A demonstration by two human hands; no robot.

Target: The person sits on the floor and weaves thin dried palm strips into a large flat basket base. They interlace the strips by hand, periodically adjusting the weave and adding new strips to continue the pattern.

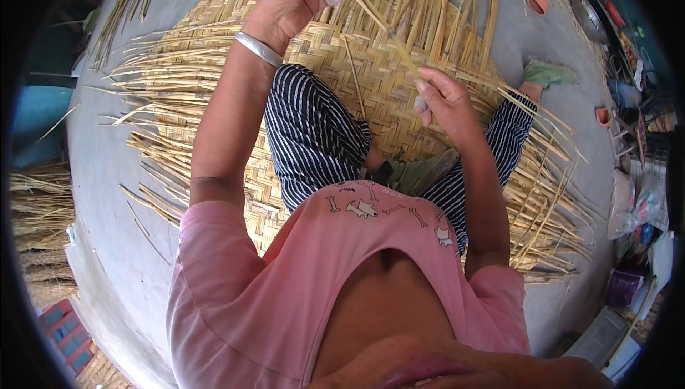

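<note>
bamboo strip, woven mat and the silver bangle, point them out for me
bamboo strip (371, 12), head view, middle of its length between the two hands
woven mat (214, 53), head view, bare woven part left of the arm
silver bangle (258, 49), head view, band on the left wrist

The single head-worn fisheye camera is looking steeply down from close above the seated person's chest, taking in the woven mat spreading toward twelve o'clock, the forearms entering from six, and edges bending toward a dark rim.
</note>
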